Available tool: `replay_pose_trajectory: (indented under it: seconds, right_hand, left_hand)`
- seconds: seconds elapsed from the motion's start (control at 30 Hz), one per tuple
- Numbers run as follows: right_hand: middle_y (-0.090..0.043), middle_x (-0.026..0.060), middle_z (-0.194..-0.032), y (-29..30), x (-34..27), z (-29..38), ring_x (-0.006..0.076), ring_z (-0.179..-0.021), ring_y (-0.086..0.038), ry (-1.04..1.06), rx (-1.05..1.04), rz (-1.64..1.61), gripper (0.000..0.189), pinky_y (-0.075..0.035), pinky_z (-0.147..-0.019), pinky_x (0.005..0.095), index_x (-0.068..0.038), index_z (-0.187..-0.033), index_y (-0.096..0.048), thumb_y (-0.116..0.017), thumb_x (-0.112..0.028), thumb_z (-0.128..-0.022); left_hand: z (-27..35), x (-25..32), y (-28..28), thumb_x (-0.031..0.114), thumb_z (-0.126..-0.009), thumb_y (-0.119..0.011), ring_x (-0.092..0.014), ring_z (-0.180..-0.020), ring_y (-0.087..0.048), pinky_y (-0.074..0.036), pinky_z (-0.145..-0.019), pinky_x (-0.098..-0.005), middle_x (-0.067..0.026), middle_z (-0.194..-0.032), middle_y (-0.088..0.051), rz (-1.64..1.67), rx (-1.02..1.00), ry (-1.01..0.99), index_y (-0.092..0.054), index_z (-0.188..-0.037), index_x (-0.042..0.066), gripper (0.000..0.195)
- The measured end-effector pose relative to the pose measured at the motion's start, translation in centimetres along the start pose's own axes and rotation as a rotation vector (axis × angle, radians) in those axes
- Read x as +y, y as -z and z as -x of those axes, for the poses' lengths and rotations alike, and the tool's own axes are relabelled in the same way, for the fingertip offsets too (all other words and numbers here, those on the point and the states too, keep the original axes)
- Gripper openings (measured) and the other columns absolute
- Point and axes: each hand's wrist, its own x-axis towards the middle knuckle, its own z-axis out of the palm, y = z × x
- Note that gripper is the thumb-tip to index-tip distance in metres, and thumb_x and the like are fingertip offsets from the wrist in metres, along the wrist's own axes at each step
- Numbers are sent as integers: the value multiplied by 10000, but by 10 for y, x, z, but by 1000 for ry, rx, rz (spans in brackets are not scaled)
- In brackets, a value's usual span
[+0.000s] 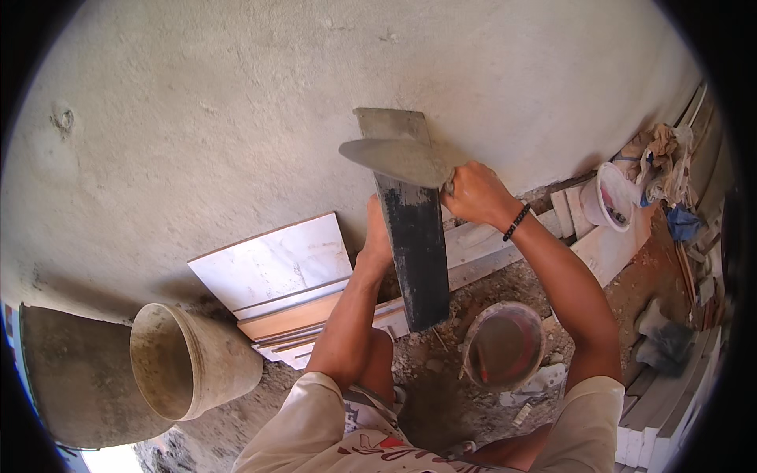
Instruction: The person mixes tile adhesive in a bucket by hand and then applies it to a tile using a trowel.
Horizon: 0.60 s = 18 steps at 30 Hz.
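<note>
My right hand (478,190) grips the handle end of a steel trowel (393,159), its mortar-smeared blade tilted over a long dark plastering float (415,254). Behind the left edge of the float is my left hand (377,232); its fingers and its hold on the float's back are hidden. The float's top end, coated with grey mortar, is up by the plastered wall (236,118). Whether the blade touches the float I cannot tell.
Tiles (278,260) lean on the wall at left, beside a large dirty bucket (227,360). A round tub (508,349) with murky contents stands on the rubble floor. A small white bucket (591,201) lies tipped near crumpled bags (662,154). Stacked boards (662,402) are at right.
</note>
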Motion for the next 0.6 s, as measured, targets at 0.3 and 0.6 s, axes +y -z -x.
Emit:
replay_pose_trajectory:
  seconds: [0.3, 0.6]
  right_hand:
    - [-610, 310, -727, 16, -19, 9, 459, -721, -625, 15, -235, 123, 244, -524, -704, 499, 28, -820, -667, -590, -190, -742]
    - [-634, 290, -807, 38, 10, 12, 423, -797, -647, -370, -20, -30, 259, -512, -753, 479, 30, -840, -647, -594, -215, -777]
  left_hand:
    - [-1, 3, 2, 58, -800, -646, -104, -673, -585, -493, -588, -309, -33, -764, -662, 41, 148, -123, -659, -886, -14, 113]
    - [45, 29, 2, 57, -864, -607, -73, -639, -568, -468, -525, -251, -26, -770, -626, 514, 30, 268, -639, -928, 14, 84]
